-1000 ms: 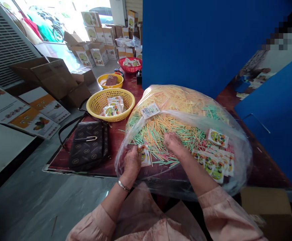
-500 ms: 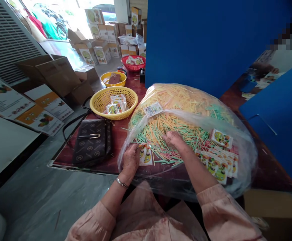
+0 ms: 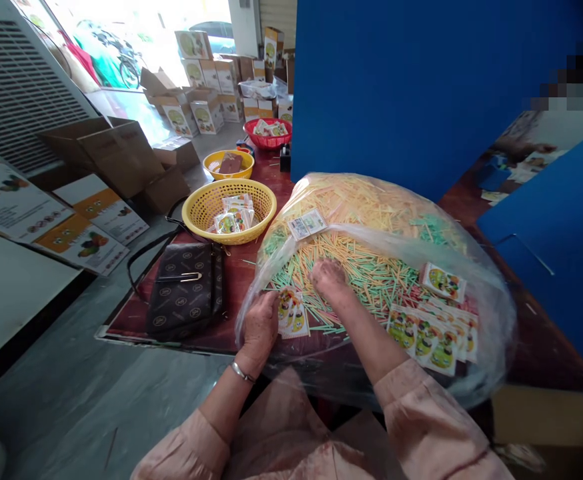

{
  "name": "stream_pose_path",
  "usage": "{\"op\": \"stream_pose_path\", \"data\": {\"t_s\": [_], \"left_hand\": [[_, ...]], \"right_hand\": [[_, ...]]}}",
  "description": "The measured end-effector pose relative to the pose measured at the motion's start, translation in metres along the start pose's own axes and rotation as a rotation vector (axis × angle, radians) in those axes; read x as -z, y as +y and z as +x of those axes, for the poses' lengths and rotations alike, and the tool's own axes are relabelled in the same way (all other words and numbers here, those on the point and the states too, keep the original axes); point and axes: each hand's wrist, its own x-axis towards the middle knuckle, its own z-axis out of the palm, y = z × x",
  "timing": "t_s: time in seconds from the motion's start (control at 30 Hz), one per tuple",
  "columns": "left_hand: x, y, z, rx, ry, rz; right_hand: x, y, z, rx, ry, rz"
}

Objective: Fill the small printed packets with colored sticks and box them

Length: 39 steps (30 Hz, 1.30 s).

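At one plastic bag (image 3: 396,241), left hand (image 3: 260,325) pinches several packets (image 3: 292,316); right hand (image 3: 328,277), among sticks (image 3: 371,265), has unclear grip.

Left hand (image 3: 261,323) at small printed packets (image 3: 292,312), right hand (image 3: 328,276) among coloured sticks (image 3: 366,267)

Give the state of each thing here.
Left hand, closed on printed packets
Right hand, fingers among coloured sticks
Clear bag, open, sticks inside
Black handbag, flap closed
Large yellow basket, holding packets
Small yellow basket, holding brown block
Red basket, holding packets
Large brown carton, open
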Motion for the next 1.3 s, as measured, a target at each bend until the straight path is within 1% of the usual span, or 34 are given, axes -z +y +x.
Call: {"op": "stream_pose_path", "data": {"t_s": [0.1,0.23,0.3,0.37,0.43,0.53,0.6,0.7,0.73,0.8,0.9,0.97,1.03,1.13,1.2,1.3], "left_hand": [[0.001,0.001,-0.001,0.016,-0.011,0.033],[0.003,0.005,-0.001,-0.03,0.028,0.085],[0.004,0.007,0.0,-0.027,0.035,0.076],[0.006,0.009,0.001,0.022,0.028,0.031],[0.009,0.012,0.002,0.117,0.018,-0.036],[0.013,0.016,0.003,0.236,-0.016,-0.201],[0.014,0.018,0.003,0.273,-0.035,-0.343],[0.014,0.02,0.004,0.297,-0.065,-0.511],[0.014,0.021,0.005,0.299,-0.082,-0.539],[0.016,0.024,0.006,0.299,-0.115,-0.545],[0.017,0.029,0.008,0.277,-0.143,-0.48],[0.016,0.031,0.009,0.241,-0.162,-0.463],[0.011,0.032,0.009,0.224,-0.2,-0.494],[0.002,0.033,0.007,0.281,-0.266,-0.661],[-0.004,0.034,0.007,0.321,-0.306,-0.805],[-0.008,0.036,0.007,0.356,-0.323,-0.926]], "right_hand": [[-0.005,-0.007,0.006,-0.054,-0.032,-0.015],[-0.009,-0.009,0.004,-0.092,0.01,-0.024],[-0.01,-0.007,0.002,-0.088,0.016,-0.008],[-0.011,0.0,0.001,-0.069,0.015,0.023],[-0.012,0.011,-0.001,-0.041,0.019,0.067],[-0.015,0.03,-0.005,-0.004,0.034,0.14],[-0.019,0.04,-0.009,0.031,0.078,0.333],[-0.026,0.048,-0.015,0.123,0.209,0.861],[-0.028,0.049,-0.016,0.153,0.25,1.014],[-0.03,0.05,-0.017,0.185,0.304,1.183],[-0.03,0.052,-0.016,0.16,0.347,1.232],[-0.029,0.054,-0.014,0.14,0.311,1.191],[-0.031,0.058,-0.012,0.125,0.277,1.195],[-0.035,0.062,-0.009,0.107,0.257,1.304],[-0.037,0.063,-0.009,0.105,0.205,1.351],[-0.036,0.06,-0.014,0.085,0.156,1.435]]}}
